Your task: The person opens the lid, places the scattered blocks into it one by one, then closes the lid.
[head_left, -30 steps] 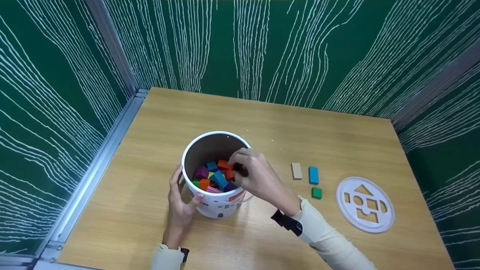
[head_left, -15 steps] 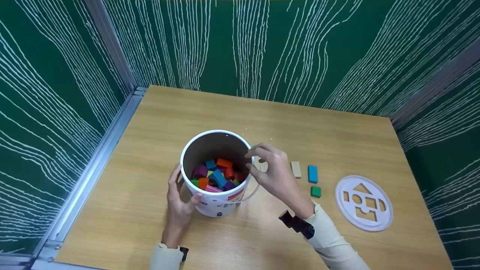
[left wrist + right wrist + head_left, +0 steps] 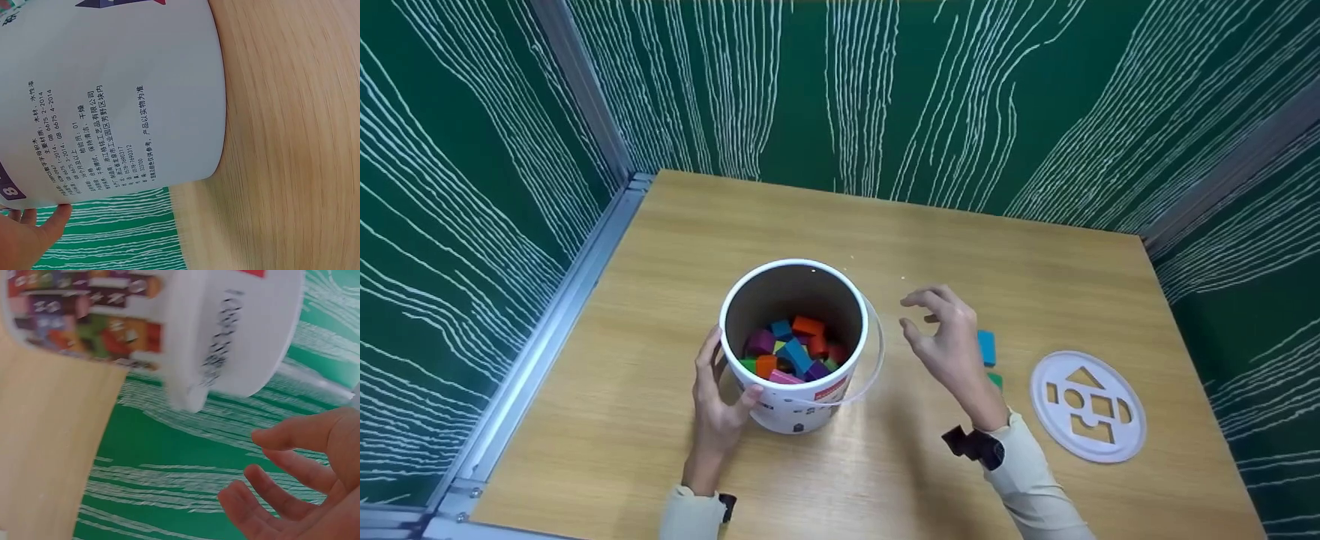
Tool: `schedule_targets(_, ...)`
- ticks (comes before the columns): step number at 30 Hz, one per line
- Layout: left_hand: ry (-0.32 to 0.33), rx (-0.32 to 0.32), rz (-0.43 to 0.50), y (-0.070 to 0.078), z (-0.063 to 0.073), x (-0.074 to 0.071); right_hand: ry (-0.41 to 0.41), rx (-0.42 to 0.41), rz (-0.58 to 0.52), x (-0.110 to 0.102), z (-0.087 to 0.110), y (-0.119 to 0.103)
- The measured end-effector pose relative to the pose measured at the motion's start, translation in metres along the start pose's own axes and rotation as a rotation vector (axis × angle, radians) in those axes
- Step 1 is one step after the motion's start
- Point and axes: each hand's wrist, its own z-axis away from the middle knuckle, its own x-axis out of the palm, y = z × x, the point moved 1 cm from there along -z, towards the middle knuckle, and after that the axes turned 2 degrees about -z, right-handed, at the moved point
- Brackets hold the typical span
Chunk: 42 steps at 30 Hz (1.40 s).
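A white bucket (image 3: 799,409) stands upright on the wooden table, holding colored blocks (image 3: 795,352) in its lower part. My left hand (image 3: 720,409) grips its near left side, thumb and fingers spread around the wall just below the rim. In the left wrist view, fingertips (image 3: 56,222) touch the printed wall (image 3: 140,101). To the right of the bucket my right hand (image 3: 949,341) is raised above the table, fingers loosely bent with nothing between them. The right wrist view shows those fingers (image 3: 270,495) apart from the bucket (image 3: 242,332).
Partly covered by the right hand, a blue block (image 3: 987,347) and a green block (image 3: 996,380) lie on the table. Right of them is a flat white lid (image 3: 1050,420) with shaped holes. The bucket's handle (image 3: 881,352) hangs on its right side. Green walls surround the table.
My right hand has come out of the bucket and moved right, now overlapping the loose blocks and covering the beige one. The handle has swung out to the right. My left hand stays put.
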Motion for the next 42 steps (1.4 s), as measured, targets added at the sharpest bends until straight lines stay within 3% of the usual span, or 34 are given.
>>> schedule_targets(12, 0.003, -0.011, 0.009, 0.002, 0.000, 0.000, 0.032, 0.156, 0.029, 0.009, 0.014, 0.050)
schedule_targets(21, 0.004, -0.003, -0.007, 0.041, -0.005, -0.002, 0.103, 0.244, 0.092, 0.012, 0.026, 0.081)
schedule_targets(31, 0.001, -0.004, -0.017, 0.002, -0.001, -0.001, 0.092, 0.407, 0.121, 0.015, 0.041, 0.110)
schedule_targets(42, 0.013, -0.004, 0.004, 0.003, -0.001, 0.001, 0.062, 0.517, 0.105, 0.022, 0.054, 0.134)
